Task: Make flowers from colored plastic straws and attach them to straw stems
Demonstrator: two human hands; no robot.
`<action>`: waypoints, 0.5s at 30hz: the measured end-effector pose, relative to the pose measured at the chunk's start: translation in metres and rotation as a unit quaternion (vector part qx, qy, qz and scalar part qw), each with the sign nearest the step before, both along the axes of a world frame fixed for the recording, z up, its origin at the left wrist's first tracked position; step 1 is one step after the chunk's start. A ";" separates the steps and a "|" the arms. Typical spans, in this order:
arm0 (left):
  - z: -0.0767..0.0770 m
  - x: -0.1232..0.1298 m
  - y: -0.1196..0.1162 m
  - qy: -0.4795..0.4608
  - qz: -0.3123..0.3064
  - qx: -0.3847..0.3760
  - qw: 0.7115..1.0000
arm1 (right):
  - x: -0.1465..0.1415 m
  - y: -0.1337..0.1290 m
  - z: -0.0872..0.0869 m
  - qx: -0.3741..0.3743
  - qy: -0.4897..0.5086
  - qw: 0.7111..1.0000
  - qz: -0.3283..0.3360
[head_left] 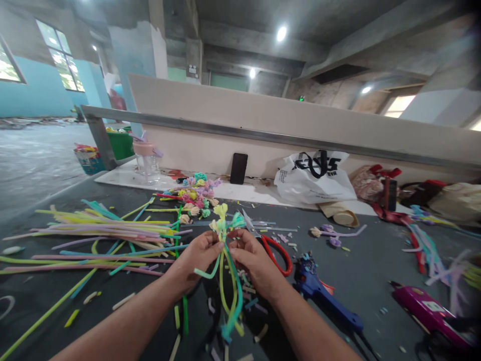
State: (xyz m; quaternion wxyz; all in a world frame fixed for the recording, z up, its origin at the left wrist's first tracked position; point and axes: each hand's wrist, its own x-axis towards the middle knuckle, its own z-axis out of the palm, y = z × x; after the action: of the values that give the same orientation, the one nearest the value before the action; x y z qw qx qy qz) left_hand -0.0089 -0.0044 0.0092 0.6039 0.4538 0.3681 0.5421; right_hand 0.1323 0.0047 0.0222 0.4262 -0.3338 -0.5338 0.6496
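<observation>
Fingers of my left hand [201,255] and my right hand [250,253] pinch a pipe-cleaner flower bunch [224,228] between them at the centre of the table. Its yellow and mint-green blossoms point up, and long bent yellow and green stems hang below my fingers. Both hands are closed on the stems just under the blossoms; the fingertips partly hide the grip. Red-handled scissors [276,253] lie beside my right hand, blades toward the back. Left of my left hand spreads a pile of pastel pipe cleaners [112,228].
Finished pipe-cleaner flowers [195,193] lie behind my hands. At right are a blue glue gun [326,296], a magenta glue gun [424,308] and a purple flower stem [338,234]. A phone [238,169], a jar [147,165] and a white bag [315,180] stand along the back.
</observation>
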 end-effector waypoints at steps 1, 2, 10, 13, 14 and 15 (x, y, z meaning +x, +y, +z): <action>0.001 -0.001 0.000 -0.001 0.002 -0.004 1.000 | 0.000 0.000 0.001 -0.006 0.011 1.000 0.000; 0.002 -0.001 0.000 -0.002 0.006 -0.006 1.000 | 0.000 0.000 0.001 -0.012 0.019 1.000 -0.001; 0.006 0.001 -0.004 0.010 0.046 0.005 0.999 | 0.004 0.004 -0.003 -0.102 0.063 0.990 0.080; 0.005 0.002 -0.006 0.019 0.051 0.010 0.998 | 0.006 0.002 -0.001 -0.145 0.058 0.982 0.110; 0.004 0.003 -0.006 0.019 0.049 0.011 0.999 | 0.007 0.002 -0.001 -0.155 0.056 0.979 0.118; 0.003 0.003 -0.006 0.017 0.043 0.010 0.999 | 0.007 0.002 -0.002 -0.163 0.057 0.977 0.126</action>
State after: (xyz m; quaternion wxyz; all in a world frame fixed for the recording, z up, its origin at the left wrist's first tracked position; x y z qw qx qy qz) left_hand -0.0063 -0.0103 0.0126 0.5692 0.4522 0.3923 0.5635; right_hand 0.1395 0.0063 0.0204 0.3104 -0.2908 -0.4339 0.7943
